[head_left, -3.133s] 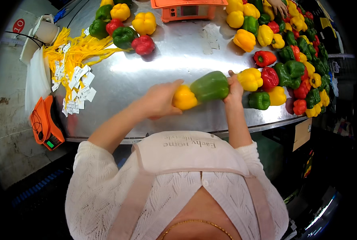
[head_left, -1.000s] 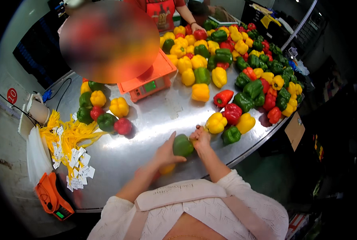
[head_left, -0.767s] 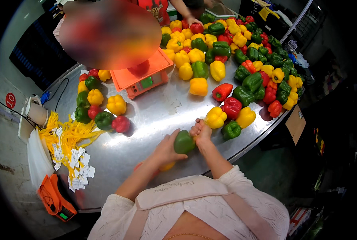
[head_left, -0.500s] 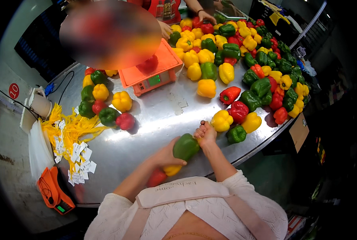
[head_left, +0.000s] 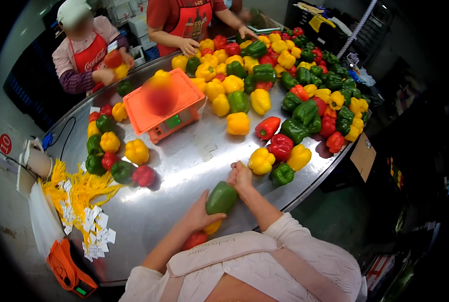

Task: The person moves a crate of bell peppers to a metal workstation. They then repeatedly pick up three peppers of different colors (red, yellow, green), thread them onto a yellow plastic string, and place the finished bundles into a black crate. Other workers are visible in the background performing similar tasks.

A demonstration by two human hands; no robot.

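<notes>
My left hand (head_left: 199, 215) is wrapped round a green bell pepper (head_left: 221, 198) near the table's front edge. A yellow bell pepper (head_left: 212, 227) and a red bell pepper (head_left: 195, 240) lie in line behind it, partly hidden by my hand and forearm. Just past the green pepper's far end, my right hand (head_left: 241, 176) is closed in a fist; what is in it is hidden. To the right of that fist sit a yellow pepper (head_left: 261, 161) and a smaller green one (head_left: 282, 174).
An orange scale (head_left: 139, 108) holds a blurred red thing. Peppers are heaped at the far right (head_left: 305, 116), and more line the left (head_left: 123, 171). Yellow strips with white tags (head_left: 78, 191) lie at left, above another orange scale (head_left: 71, 269). Two co-workers stand across the metal table (head_left: 149, 216).
The view has shifted, so the table sits lower and further left and a co-worker holding peppers shows at far left. My hands keep nearly the same grip and place.
</notes>
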